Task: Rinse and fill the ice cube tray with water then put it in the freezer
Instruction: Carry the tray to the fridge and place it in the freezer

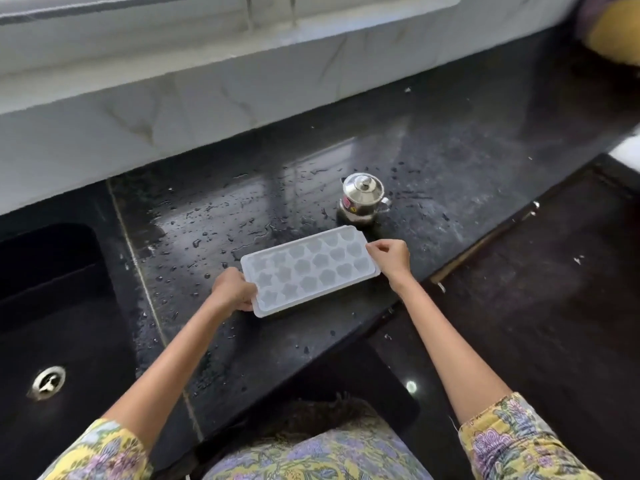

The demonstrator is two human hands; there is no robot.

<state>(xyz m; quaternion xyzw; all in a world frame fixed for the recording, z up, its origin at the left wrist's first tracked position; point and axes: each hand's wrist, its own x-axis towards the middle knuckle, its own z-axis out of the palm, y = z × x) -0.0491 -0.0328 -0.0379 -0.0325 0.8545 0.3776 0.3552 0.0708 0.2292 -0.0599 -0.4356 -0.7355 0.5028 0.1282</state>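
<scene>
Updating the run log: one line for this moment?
left hand grips ice cube tray | right hand pinches other end | over wet counter

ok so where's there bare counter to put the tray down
Bare wet counter lies between the sink and the ice cube tray, and right of the steel pot. It is tight right behind the tray, where the pot stands.

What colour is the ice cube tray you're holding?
Translucent white plastic ice cube tray, with flower- and star-shaped cells; the head view shows it best.
</scene>
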